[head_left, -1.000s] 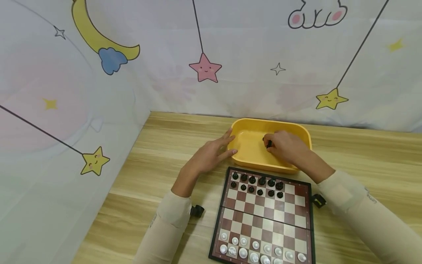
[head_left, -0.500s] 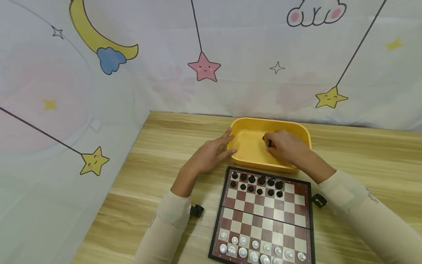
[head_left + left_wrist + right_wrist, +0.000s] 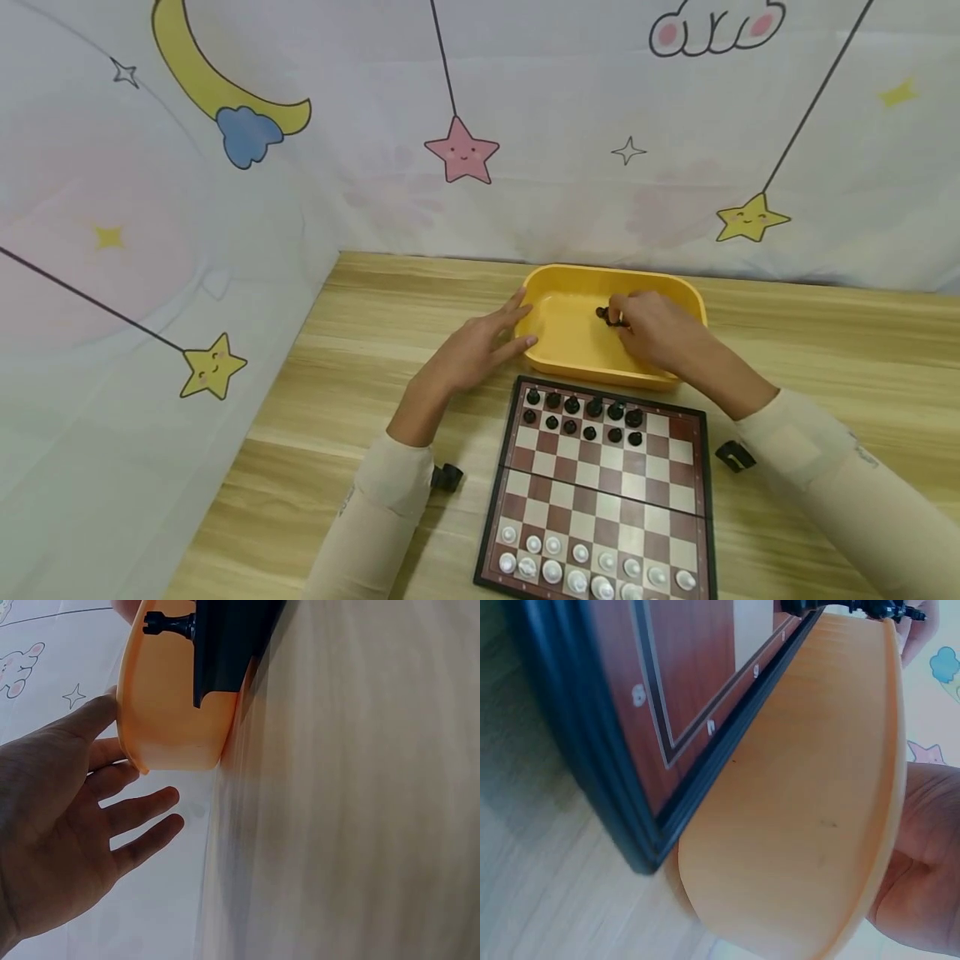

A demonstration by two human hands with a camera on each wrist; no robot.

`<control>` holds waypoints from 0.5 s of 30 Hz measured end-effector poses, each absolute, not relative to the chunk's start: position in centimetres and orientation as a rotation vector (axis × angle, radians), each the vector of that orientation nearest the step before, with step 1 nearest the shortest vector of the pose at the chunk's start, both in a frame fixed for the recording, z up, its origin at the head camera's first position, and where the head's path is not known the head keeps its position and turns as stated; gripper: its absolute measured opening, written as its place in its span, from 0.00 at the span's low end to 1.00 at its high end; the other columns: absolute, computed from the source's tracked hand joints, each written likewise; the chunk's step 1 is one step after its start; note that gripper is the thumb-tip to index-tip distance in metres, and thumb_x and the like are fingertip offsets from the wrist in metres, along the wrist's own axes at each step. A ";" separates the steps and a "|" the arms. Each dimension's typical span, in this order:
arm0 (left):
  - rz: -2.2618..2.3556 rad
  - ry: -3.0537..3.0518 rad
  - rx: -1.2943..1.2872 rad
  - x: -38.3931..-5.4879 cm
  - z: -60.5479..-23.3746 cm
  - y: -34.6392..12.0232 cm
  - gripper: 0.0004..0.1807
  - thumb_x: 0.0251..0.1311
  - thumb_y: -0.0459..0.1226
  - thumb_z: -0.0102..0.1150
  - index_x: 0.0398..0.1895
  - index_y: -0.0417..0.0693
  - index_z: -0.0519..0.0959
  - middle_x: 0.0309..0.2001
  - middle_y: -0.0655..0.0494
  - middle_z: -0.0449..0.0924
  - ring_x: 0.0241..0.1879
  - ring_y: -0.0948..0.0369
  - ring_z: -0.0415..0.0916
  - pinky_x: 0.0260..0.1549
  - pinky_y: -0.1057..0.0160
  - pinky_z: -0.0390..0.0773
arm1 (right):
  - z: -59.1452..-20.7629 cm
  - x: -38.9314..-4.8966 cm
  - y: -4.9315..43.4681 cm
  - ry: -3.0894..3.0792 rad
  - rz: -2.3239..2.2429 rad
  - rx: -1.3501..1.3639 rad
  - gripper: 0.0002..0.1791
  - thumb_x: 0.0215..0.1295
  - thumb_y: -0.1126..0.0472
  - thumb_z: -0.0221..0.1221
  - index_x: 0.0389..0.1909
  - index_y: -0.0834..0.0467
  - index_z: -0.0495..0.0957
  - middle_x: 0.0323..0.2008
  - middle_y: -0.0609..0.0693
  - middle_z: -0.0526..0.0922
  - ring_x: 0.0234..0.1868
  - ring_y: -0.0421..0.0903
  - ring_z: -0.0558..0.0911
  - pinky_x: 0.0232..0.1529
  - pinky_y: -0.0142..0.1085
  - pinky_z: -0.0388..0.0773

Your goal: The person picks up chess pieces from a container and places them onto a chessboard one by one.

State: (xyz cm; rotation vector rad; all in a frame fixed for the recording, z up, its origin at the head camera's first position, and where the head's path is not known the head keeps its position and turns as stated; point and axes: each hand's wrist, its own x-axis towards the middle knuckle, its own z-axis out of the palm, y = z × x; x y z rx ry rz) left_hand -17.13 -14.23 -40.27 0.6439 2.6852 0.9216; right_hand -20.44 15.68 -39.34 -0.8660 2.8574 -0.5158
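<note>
My right hand (image 3: 656,329) reaches inside the yellow tray (image 3: 555,362), its fingers bent at small black chess pieces (image 3: 602,312) near the tray's middle. A black piece is pinched at the fingertips, partly hidden by them. In the right wrist view the tray's wall (image 3: 802,795) covers most of that hand. My left hand (image 3: 468,354) rests at the tray's left end, fingers spread and fairly straight. The left wrist view has the left hand (image 3: 67,817) touching the tray's rim (image 3: 127,735). In front lies the chessboard (image 3: 611,454) with black pieces (image 3: 594,407) along its far side.
White chess pieces (image 3: 552,571) stand in rows on the board's near side. Black clip-like parts of the wrist gear (image 3: 447,477) show beside both forearms. A patterned cloth (image 3: 555,208) hangs behind the wooden table (image 3: 322,400).
The fingers of my right hand have shifted slightly right and up inside the tray, exposing more of the black pieces. My left hand stays at the tray's end.
</note>
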 end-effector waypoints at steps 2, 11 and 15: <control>0.921 2.682 0.642 -17.1 -40.3 -14.3 0.35 0.81 0.53 0.53 0.82 0.47 0.64 0.86 0.59 0.47 0.81 0.50 0.61 0.79 0.47 0.63 | -39.0 -20.3 15.8 2.854 -0.499 -0.843 0.08 0.68 0.73 0.60 0.46 0.65 0.81 0.40 0.63 0.86 0.36 0.54 0.83 0.38 0.47 0.83; 0.916 2.682 0.630 -17.0 -40.3 -14.3 0.35 0.81 0.53 0.52 0.83 0.48 0.63 0.86 0.59 0.46 0.82 0.49 0.59 0.79 0.47 0.61 | -38.2 -19.1 16.9 2.904 -0.567 -0.854 0.05 0.68 0.72 0.61 0.42 0.66 0.82 0.40 0.61 0.86 0.39 0.56 0.84 0.41 0.49 0.84; 0.925 2.683 0.629 -16.9 -40.2 -14.3 0.35 0.81 0.53 0.52 0.83 0.48 0.63 0.86 0.59 0.47 0.82 0.50 0.58 0.80 0.48 0.61 | -37.7 -18.3 17.3 2.920 -0.594 -0.842 0.05 0.68 0.71 0.63 0.43 0.65 0.83 0.41 0.61 0.85 0.41 0.55 0.85 0.41 0.49 0.85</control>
